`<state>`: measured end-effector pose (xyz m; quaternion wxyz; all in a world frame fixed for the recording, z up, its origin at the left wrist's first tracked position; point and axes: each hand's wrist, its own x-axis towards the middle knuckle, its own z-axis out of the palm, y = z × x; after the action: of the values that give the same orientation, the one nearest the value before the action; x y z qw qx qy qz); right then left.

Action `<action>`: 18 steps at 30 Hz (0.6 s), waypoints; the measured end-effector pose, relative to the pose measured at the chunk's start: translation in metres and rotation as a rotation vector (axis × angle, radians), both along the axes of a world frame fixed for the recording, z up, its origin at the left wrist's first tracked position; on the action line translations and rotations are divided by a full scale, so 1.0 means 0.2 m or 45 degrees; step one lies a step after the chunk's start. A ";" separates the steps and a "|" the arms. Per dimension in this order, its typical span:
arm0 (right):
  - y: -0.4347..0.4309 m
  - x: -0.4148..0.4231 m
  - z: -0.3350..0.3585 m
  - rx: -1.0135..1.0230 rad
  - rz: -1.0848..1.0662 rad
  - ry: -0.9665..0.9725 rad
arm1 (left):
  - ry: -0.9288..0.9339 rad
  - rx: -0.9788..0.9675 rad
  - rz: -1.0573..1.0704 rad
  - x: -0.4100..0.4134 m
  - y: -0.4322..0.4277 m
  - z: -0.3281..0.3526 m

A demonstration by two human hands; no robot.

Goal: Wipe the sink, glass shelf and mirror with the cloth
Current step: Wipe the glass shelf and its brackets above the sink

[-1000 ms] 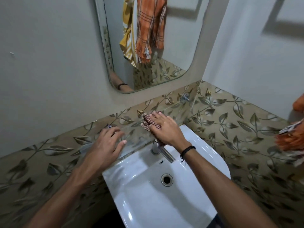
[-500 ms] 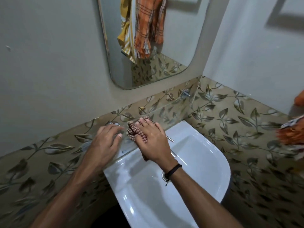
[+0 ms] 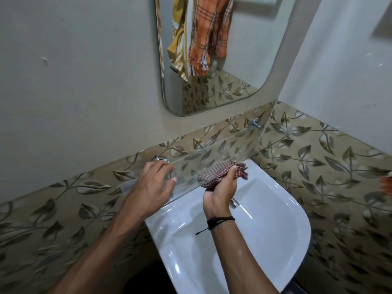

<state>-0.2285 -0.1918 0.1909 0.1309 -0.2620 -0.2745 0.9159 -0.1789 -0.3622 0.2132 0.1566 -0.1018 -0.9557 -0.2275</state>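
The right hand [image 3: 220, 188] was curled tight round a bunched, brown-checked cloth [image 3: 214, 174], wrist turned toward the camera, with a black cord bracelet [image 3: 220, 221] round that wrist. The cloth sat at the front edge of the glass shelf [image 3: 212, 148]; whether it pressed on the glass or hung just clear could not be told. The left hand [image 3: 152, 185], near the right at its 9 o'clock but apart from it, lay with fingers spread and relaxed on the shelf's left end, gripping nothing. Just beyond its fingertips, at 12 o'clock, was a chrome shelf bracket [image 3: 161, 159]; a second bracket [image 3: 254, 123] held the shelf's far end, at the cloth's 1 o'clock. Below the right hand, a chrome tap [image 3: 234, 203] showed partly behind the palm, mounted on the white sink [image 3: 271, 225], which filled the frame's 5 o'clock. Leaf-patterned tiles [image 3: 318, 158] ran behind shelf and sink. At the frame's 12 o'clock hung the mirror [image 3: 250, 52], reflecting an orange plaid towel [image 3: 209, 35] and a yellow striped cloth [image 3: 178, 41] beside it.
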 end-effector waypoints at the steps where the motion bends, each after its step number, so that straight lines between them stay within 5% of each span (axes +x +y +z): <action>1: -0.02 0.03 0.01 -0.190 0.084 0.069 | -0.009 -0.003 0.010 0.00 0.00 0.01; 5: -0.07 0.12 -0.04 -0.602 0.348 0.228 | -0.009 -0.010 0.027 0.01 0.01 0.00; 13: 0.03 -0.10 -0.05 -0.564 0.356 0.117 | -0.007 -0.032 0.002 -0.01 0.01 0.00; 18: -0.18 0.14 -0.09 -0.690 0.781 0.012 | 0.020 -0.084 -0.017 -0.01 0.02 -0.01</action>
<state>-0.2008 -0.2273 0.1737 -0.2207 -0.1890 -0.0879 0.9528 -0.1818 -0.3586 0.2121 0.1590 -0.1153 -0.9607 -0.1960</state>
